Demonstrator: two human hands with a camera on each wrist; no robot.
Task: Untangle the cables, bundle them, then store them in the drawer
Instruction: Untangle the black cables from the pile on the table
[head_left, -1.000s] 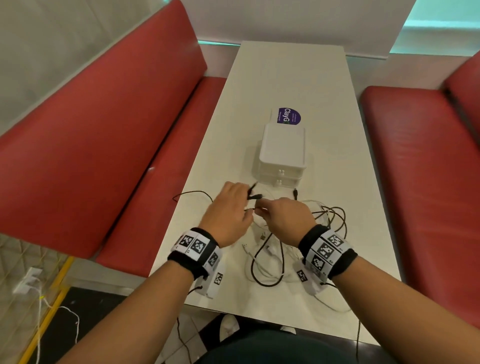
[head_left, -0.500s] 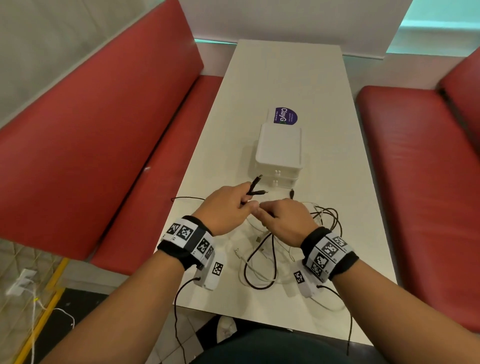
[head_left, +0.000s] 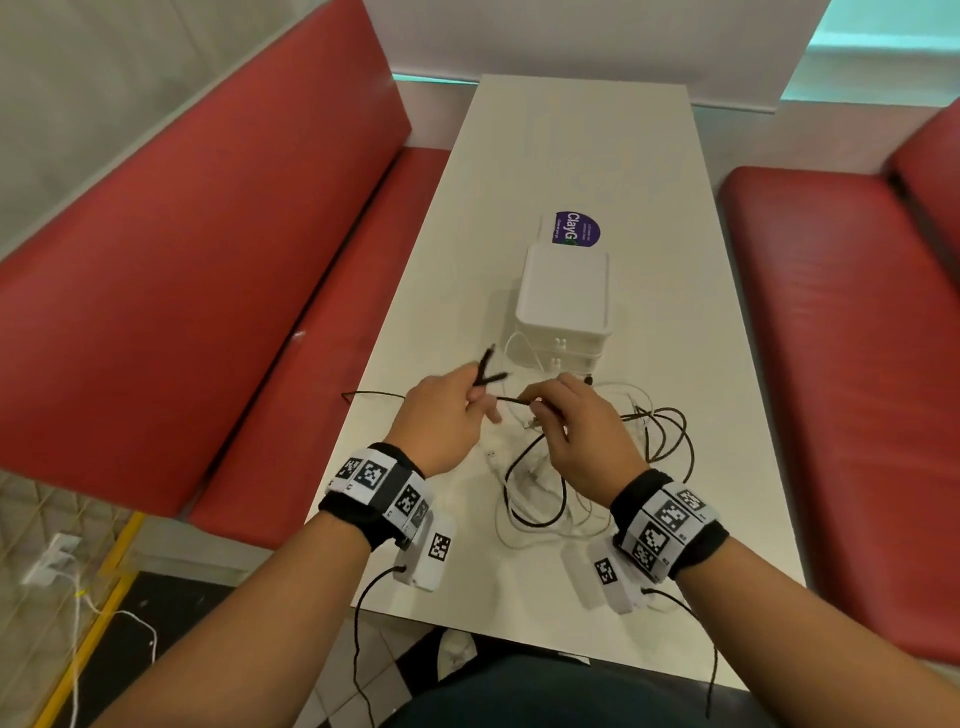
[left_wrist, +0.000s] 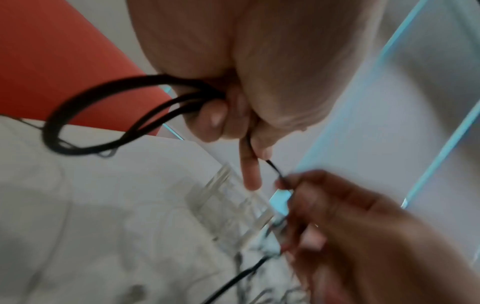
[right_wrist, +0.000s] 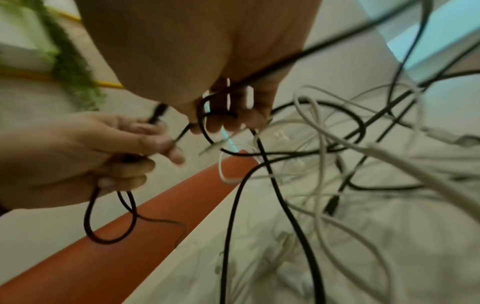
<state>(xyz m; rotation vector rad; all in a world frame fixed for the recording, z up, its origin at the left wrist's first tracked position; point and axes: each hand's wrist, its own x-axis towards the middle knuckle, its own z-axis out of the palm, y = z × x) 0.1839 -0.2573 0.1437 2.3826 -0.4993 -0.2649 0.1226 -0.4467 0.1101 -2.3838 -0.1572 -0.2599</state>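
- Cables (head_left: 597, 467): black and white tangle on table (head_left: 727, 415) near front edge, under and right of both hands, drawer box (head_left: 563, 306) just beyond.
- Left hand (head_left: 441, 421): clenched round black loops, plugs poking out.
- Right hand (head_left: 582, 431): nearer tangle, pinching black strand stretched left-right between hands.

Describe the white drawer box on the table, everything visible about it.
The drawer box is a small white unit, plastic by its look, with rounded corners and a flat, bare top. Two stacked drawers face the person, each with a small knob, both looking closed. It stands upright mid-table, just beyond the hands and the cable tangle. A purple sticker lies on the table right behind it. A white cable loop reaches its front left corner; whether they touch is unclear.
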